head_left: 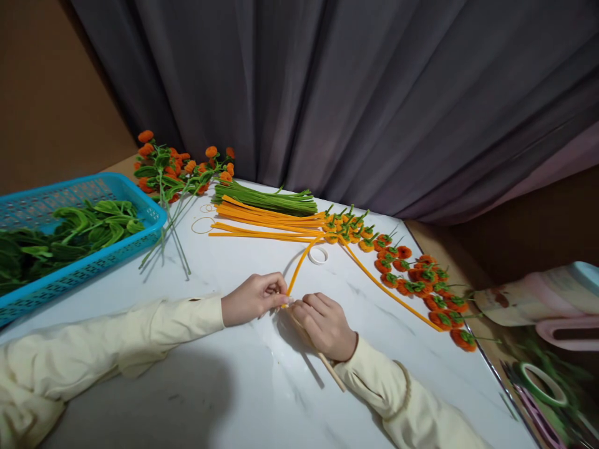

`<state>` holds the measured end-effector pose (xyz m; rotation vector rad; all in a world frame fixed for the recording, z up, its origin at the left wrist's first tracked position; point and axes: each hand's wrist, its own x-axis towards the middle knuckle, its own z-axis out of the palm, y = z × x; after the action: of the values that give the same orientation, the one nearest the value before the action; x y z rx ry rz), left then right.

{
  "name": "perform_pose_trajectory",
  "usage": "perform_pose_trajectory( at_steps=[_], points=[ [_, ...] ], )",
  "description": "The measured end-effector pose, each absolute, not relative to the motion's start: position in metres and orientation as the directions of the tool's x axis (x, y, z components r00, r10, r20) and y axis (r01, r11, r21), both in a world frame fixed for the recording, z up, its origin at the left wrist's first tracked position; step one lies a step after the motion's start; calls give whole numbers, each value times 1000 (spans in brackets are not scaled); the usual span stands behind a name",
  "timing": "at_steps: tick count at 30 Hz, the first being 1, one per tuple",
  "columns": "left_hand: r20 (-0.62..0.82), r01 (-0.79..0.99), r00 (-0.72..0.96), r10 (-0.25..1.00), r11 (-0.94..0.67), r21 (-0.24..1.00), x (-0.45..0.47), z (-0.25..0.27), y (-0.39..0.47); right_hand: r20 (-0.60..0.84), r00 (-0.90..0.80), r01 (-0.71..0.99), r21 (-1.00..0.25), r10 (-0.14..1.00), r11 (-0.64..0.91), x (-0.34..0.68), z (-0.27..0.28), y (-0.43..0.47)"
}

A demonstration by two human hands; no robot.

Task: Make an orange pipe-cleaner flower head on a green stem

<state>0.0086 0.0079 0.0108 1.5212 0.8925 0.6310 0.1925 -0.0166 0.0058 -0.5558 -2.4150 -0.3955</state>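
My left hand (258, 296) pinches the end of an orange pipe cleaner (296, 272), which rises from the fingertips and bends away toward the back. Close beside it, my right hand (325, 324) is closed around a thin wooden stick (331, 372) whose lower end sticks out below the palm. The pipe cleaner meets the stick's tip between the two hands; fingers hide the exact contact. Just behind the hands lies a white ring (318, 255), like a roll of tape. Another long orange pipe cleaner (384, 285) slants across the table to the right.
Bundled orange pipe cleaners (266, 218) and green pipe cleaners (269, 198) lie at the back. Rows of orange flower heads (423, 274) line the right edge. A blue basket (84, 259) of green leaves and stemmed flowers (173, 168) stand left. Green tape (544, 385) and a jug (543, 296) are at right.
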Motion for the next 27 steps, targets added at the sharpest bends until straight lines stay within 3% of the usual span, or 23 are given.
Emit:
perform_pose_trajectory(
  at_steps=[12,27],
  points=[
    [-57,153,560,826,-36,988,9,12,7,614,-672,570,73,414,818,191,3,-17],
    [-89,149,564,821,5,989,9,15,8,726,-612,544,98,314,833,189,7,-18]
  ],
)
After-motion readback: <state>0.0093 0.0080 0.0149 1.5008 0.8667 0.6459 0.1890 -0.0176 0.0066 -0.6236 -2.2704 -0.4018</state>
